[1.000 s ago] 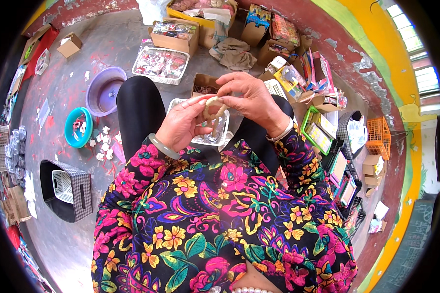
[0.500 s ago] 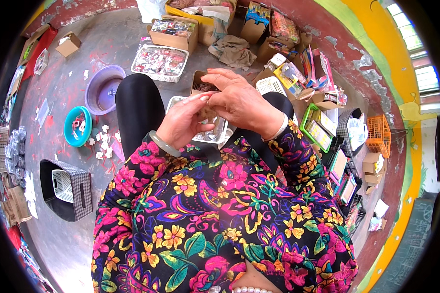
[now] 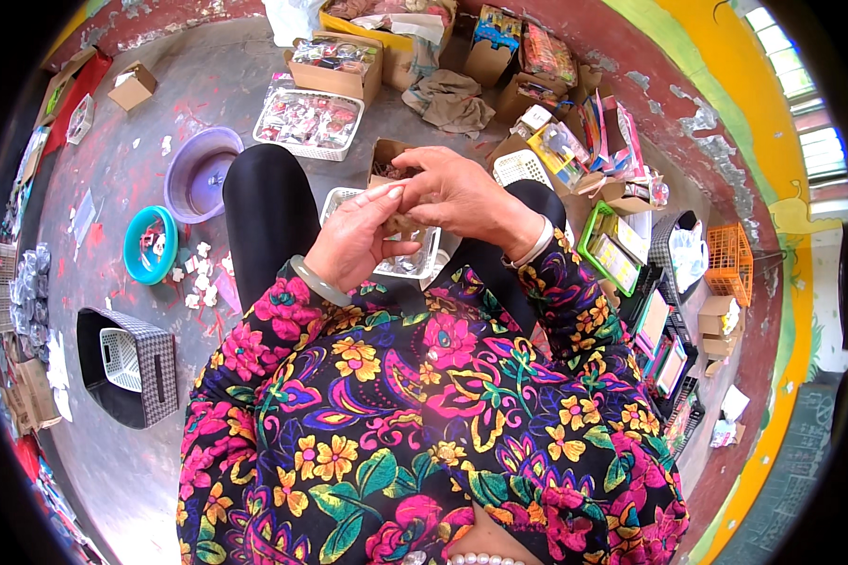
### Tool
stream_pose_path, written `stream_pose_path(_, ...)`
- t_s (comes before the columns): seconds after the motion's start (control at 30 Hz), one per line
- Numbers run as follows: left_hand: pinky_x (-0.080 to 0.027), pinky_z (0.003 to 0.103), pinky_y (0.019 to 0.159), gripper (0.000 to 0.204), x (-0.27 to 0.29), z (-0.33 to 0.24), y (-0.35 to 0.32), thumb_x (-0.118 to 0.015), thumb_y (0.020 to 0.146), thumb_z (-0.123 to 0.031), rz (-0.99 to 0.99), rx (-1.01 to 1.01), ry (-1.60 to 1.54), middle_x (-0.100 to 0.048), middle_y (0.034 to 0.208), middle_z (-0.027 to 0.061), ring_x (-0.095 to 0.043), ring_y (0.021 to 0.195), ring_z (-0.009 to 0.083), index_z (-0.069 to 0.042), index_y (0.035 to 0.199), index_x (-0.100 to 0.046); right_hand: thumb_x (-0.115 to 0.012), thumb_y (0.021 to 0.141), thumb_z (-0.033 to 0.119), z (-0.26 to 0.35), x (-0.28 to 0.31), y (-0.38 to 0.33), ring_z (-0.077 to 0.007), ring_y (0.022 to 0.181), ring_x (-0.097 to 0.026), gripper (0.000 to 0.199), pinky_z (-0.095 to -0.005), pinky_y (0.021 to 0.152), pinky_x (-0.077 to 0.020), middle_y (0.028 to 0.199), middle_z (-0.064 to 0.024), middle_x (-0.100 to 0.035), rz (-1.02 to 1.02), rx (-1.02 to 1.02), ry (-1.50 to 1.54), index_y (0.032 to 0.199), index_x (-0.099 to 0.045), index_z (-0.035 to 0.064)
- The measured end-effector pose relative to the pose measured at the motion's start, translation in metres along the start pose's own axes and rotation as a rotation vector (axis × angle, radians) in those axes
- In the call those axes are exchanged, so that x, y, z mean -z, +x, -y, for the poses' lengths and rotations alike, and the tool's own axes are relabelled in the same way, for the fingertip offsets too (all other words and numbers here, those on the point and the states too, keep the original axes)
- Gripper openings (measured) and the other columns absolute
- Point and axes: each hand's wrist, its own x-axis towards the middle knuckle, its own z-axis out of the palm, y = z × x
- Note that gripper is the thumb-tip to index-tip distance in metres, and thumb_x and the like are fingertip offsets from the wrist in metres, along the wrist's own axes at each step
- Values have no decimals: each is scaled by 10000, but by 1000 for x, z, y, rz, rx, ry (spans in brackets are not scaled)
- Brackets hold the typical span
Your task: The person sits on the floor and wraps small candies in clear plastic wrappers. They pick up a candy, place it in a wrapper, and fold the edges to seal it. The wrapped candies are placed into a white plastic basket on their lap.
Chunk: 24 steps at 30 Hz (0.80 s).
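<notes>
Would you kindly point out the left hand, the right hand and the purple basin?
Left hand (image 3: 349, 237): head view, middle of the hand.
Right hand (image 3: 464, 200): head view, back of the hand.
Purple basin (image 3: 195, 193): head view, bare inside.

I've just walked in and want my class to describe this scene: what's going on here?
A seated person brings both bare hands together above the lap. The left hand and right hand meet at the fingertips around a small beige item, mostly hidden, so which hand grips it is unclear. A white basket sits just beyond and below them. On the floor to the left are a purple basin and a teal basin.
</notes>
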Motion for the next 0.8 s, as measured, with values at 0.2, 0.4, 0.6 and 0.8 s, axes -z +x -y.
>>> stream_pose_path(0.2, -535, 292, 740, 297, -5, 1, 0, -469, 925, -155, 18, -27, -1, -580, 1042, 30, -590, 930, 145, -67, 1209, -463, -620, 657, 142, 2, -8, 0, -303, 1063, -501, 191, -362, 876, -413, 1007, -125, -606, -216, -23, -249, 813, -690, 58)
stream_pose_path(0.4, -512, 264, 807, 378, -1, 6, 1, -521, 891, -72, 90, -48, 115, -547, 1096, 41, -558, 976, 116, -27, 1253, -424, -649, 744, 192, -9, 4, 2, -243, 999, -557, 186, -319, 831, -431, 1088, -145, -586, 6, -235, 128, 848, -690, 44)
stream_pose_path(0.6, -515, 285, 819, 379, 2, 5, 4, -493, 901, -62, 47, -59, 108, -553, 1134, 95, -573, 1002, 173, -6, 1263, -399, -652, 737, 131, -6, 18, -7, -218, 944, -576, 170, -297, 795, -449, 1019, -124, -603, -245, -255, 347, 870, -664, 26)
stream_pose_path(0.8, -513, 312, 832, 356, 3, 7, 5, -497, 900, -66, 2, -74, 71, -545, 1147, 91, -574, 1001, 176, -12, 1244, -424, -658, 698, 139, -1, 6, -19, -260, 989, -550, 126, -326, 837, -430, 1042, -127, -595, -358, -158, 45, 802, -669, 69)
